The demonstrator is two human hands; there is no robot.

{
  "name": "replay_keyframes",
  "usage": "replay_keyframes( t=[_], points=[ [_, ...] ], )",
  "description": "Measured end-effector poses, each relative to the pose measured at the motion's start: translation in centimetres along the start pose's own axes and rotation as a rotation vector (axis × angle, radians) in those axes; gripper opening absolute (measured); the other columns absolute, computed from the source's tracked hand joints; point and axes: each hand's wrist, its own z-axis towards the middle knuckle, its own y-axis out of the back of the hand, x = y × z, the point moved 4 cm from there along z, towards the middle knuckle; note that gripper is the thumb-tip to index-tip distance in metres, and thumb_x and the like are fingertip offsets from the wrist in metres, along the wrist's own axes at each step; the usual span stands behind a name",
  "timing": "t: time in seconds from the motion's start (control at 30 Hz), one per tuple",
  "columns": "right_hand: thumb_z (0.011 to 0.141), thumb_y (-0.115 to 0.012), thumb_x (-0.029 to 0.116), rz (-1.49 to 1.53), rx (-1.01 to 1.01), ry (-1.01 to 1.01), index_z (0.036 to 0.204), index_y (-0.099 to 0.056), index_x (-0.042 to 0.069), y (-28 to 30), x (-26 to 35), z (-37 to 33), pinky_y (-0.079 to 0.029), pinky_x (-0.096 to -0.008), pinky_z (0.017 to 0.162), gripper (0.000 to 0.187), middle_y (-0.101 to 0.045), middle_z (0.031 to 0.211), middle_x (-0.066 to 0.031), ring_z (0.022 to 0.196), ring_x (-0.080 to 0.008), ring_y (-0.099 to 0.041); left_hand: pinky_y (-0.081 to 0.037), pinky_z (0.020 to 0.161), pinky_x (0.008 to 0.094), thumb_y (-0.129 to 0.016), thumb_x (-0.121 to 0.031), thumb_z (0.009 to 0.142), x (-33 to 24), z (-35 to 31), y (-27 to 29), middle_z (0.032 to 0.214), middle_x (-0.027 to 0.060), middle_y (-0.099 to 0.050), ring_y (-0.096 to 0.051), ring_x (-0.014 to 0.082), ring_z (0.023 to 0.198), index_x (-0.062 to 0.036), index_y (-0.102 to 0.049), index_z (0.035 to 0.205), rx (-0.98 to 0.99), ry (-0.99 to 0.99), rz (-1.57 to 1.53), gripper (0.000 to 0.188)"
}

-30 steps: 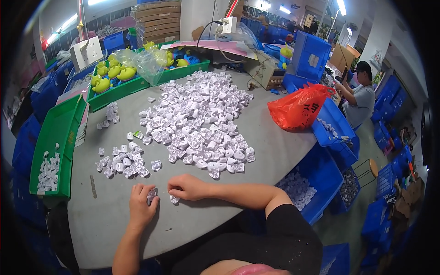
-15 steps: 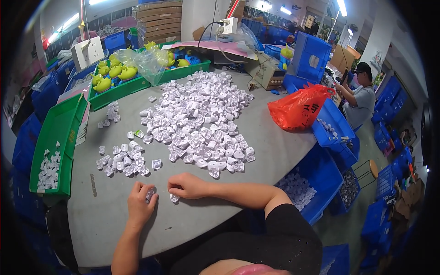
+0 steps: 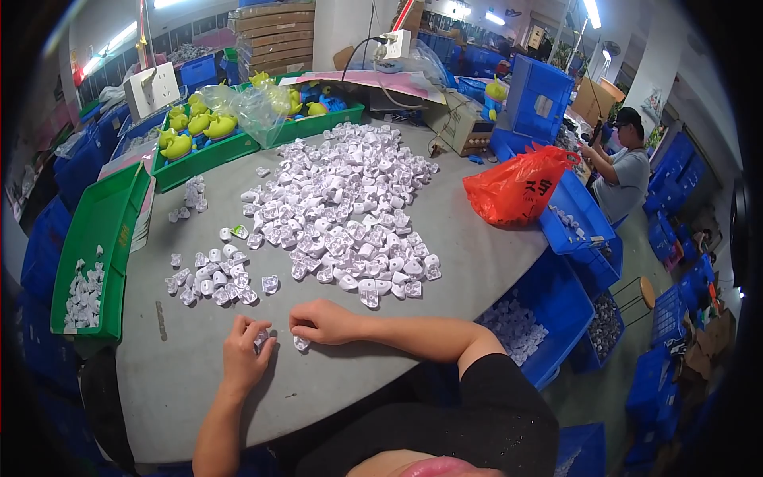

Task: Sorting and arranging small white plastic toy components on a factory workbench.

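Observation:
My left hand (image 3: 246, 351) is closed around a small white plastic part (image 3: 261, 340), just above the grey table. Close to its right, my right hand (image 3: 327, 323) has its fingers curled onto another white plastic part (image 3: 301, 343) at the tabletop. The fingers partly cover both parts. Beyond my hands spreads a big heap of similar white parts (image 3: 342, 207). A smaller cluster (image 3: 214, 278) lies ahead of my left hand, with one single part (image 3: 270, 284) beside it. A bright green bit (image 3: 239, 231) sits among loose parts between the cluster and the heap.
A green tray (image 3: 119, 238) holding white parts stands at the left. Green bins (image 3: 207, 163) of yellow-green and blue toy figures are at the back. A red plastic bag (image 3: 509, 191) sits at the right. Blue crates (image 3: 568, 318) flank the table; a co-worker (image 3: 624, 167) is beyond.

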Motion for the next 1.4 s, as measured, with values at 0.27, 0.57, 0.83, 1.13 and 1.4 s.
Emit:
replay_keyframes(
  t=[0.27,0.57,0.83,1.13,1.4],
  points=[
    [0.085,-0.064,0.017,-0.003,0.002,0.003,0.086,-0.063,0.003,-0.2,-0.1,0.0,-0.048,-0.0431,0.065,0.015,-0.064,0.079,-0.015,0.072,-0.0329,-0.062,-0.048,0.062,0.0381,-0.074,-0.005,0.076,-0.2,-0.1,-0.1,0.091,0.012,-0.055,-0.061,0.0291,0.074,-0.004,-0.064,0.096,0.004,-0.032,-0.059,0.022],
    [0.085,-0.064,0.017,-0.012,0.0,0.003,0.085,-0.063,0.003,-0.1,0.0,0.1,-0.048,-0.0422,0.065,0.014,-0.064,0.078,-0.0143,0.072,-0.032,-0.062,-0.043,0.055,0.0353,-0.066,-0.004,0.084,-0.1,-0.4,-0.4,0.091,0.0107,-0.05,-0.052,0.0216,0.058,-0.0018,-0.055,0.098,0.01,-0.011,-0.134,0.018],
    [0.085,-0.064,0.017,-0.008,-0.009,0.003,0.085,-0.063,0.003,-0.2,-0.2,0.0,-0.048,-0.0416,0.065,0.014,-0.064,0.077,-0.0135,0.071,-0.0308,-0.062,-0.046,0.059,0.0408,-0.061,-0.007,0.089,0.1,-0.4,-0.2,0.095,0.0143,-0.052,-0.057,0.0321,0.067,-0.0025,-0.051,0.102,0.001,-0.006,-0.135,0.017],
    [0.085,-0.065,0.016,0.002,-0.029,-0.004,0.085,-0.063,0.005,-0.2,-0.3,0.0,-0.047,-0.0416,0.067,0.012,-0.06,0.081,-0.0122,0.075,-0.0308,-0.06,-0.047,0.062,0.0399,-0.053,-0.005,0.093,0.3,-0.3,-0.4,0.094,0.0141,-0.052,-0.059,0.0308,0.071,-0.002,-0.052,0.101,-0.013,0.025,-0.216,0.008],
    [0.087,-0.066,0.018,0.013,-0.042,0.002,0.086,-0.063,0.005,-0.2,-0.3,0.0,-0.047,-0.0417,0.067,0.014,-0.059,0.08,-0.0116,0.074,-0.0308,-0.059,-0.047,0.059,0.0386,-0.052,-0.005,0.092,-0.8,0.1,0.3,0.088,0.0122,-0.054,-0.06,0.0284,0.067,-0.0023,-0.057,0.093,-0.027,-0.008,-0.138,0.005]
  ],
)
